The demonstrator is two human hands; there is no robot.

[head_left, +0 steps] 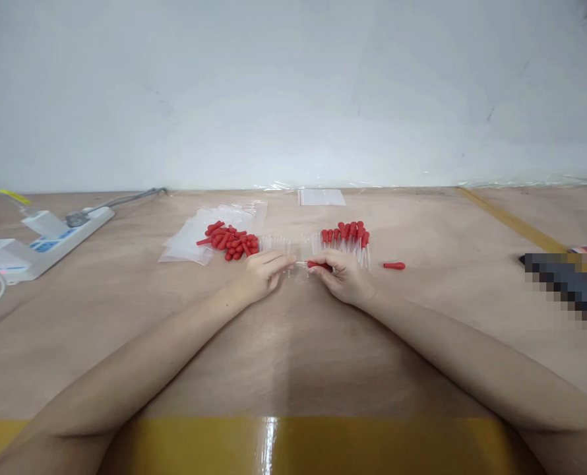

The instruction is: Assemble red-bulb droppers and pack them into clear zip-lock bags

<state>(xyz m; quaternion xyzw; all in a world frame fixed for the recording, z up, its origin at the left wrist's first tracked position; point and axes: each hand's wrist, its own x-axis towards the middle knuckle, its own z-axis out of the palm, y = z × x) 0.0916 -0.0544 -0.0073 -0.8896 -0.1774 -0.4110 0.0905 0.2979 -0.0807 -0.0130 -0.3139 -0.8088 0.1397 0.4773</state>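
Note:
Between my hands lies a thin glass dropper tube (301, 264), level, its left part pinched by my left hand (264, 274). My right hand (345, 276) grips a red rubber bulb (319, 266) at the tube's right end; how far the tube sits inside the bulb is hidden by the fingers. Behind my left hand is a heap of loose red rubber bulbs (231, 239). Several clear glass tubes (276, 244) lie just behind the hands. Beyond my right hand, droppers with red bulbs (350, 232) lie in a row, bulbs pointing away from me.
One single red bulb (394, 266) lies right of my right hand. Clear plastic bags (189, 236) are under and beside the bulb heap. A white power strip (70, 237) with plugs stands at the left. A dark, pixelated object (568, 290) is at the right. White sheets (322, 197) lie near the wall.

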